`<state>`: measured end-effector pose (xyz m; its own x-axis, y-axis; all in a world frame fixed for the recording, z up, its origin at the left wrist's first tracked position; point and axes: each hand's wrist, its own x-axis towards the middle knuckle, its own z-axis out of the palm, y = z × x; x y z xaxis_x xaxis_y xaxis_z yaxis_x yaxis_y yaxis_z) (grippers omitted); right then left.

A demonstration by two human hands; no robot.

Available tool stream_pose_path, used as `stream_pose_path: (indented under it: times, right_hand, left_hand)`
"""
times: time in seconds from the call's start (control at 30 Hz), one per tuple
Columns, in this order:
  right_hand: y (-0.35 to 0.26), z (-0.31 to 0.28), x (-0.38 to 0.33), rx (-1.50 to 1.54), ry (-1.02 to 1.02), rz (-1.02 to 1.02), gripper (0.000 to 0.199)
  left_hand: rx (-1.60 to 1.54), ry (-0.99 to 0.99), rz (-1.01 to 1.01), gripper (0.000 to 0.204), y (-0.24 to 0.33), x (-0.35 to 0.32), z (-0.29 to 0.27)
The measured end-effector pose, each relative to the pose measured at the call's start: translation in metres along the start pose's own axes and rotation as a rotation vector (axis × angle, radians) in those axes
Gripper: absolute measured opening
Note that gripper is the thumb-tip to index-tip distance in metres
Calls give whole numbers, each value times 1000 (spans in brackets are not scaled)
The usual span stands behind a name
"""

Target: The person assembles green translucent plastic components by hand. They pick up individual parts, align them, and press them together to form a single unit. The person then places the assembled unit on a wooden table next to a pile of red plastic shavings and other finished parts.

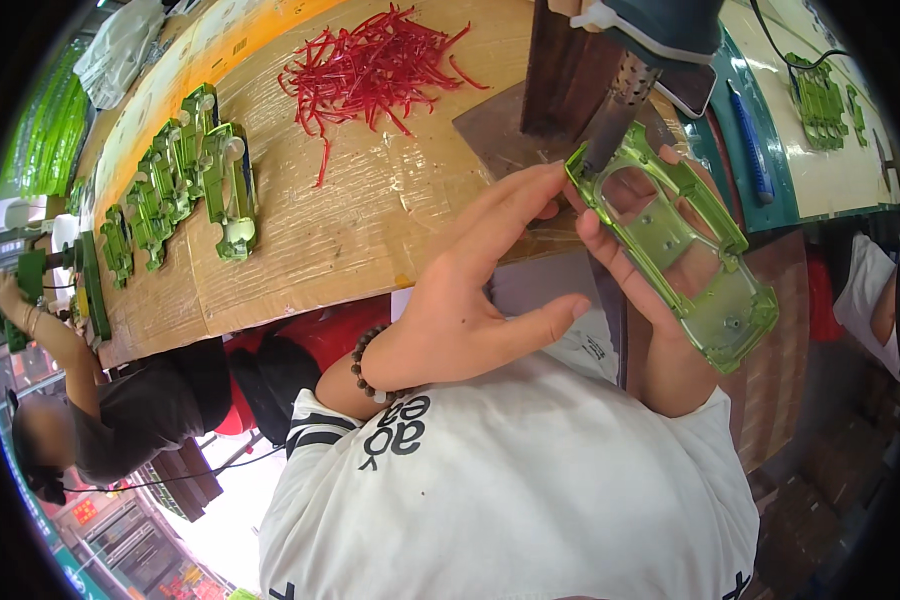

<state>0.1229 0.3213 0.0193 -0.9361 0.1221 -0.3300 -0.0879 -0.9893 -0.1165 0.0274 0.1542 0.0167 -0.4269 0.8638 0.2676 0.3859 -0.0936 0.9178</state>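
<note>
A translucent green plastic toy car shell (675, 240) lies tilted in my right hand (660, 318), whose fingers curl under and around its side. My left hand (460, 315) is spread with fingers stretched out and thumb apart. Its fingertips are at the shell's upper left end; whether they touch it I cannot tell. Just above that end is the tip of a heat gun's perforated metal nozzle (625, 95). The dark heat gun body (670, 22) hangs at the top, against a brown upright block (560, 75).
Thin red plastic strips (370, 65) form a pile on the film-covered table (310, 245). Several green shells (232, 195) stand in rows at left, more green parts (818, 105) at far right. A phone (690, 92) and blue utility knife (750, 140) lie right. Another person (150, 410) works at left.
</note>
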Motion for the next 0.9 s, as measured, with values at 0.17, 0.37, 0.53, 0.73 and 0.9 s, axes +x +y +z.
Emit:
stream_pose_path:
  times: [0.17,0.37,0.53,0.73,0.9]
  right_hand:
    - [1,1,-1,-5,62,-41,27]
    - [1,-2,0,-38,48,-79,28]
    - [-9,-16,3,-62,-125,9,37]
    - [-2,-2,2,-41,-2,-28,32]
    - [-1,-2,2,-42,-26,-20,32]
  left_hand:
    - [-13,-12,-20,72,2,2,2]
    - [-32,-9,-16,72,0,3,3]
    - [-40,12,4,72,-1,2,2]
    - [-28,2,3,71,0,2,1]
    - [-38,20,3,70,1,0,1]
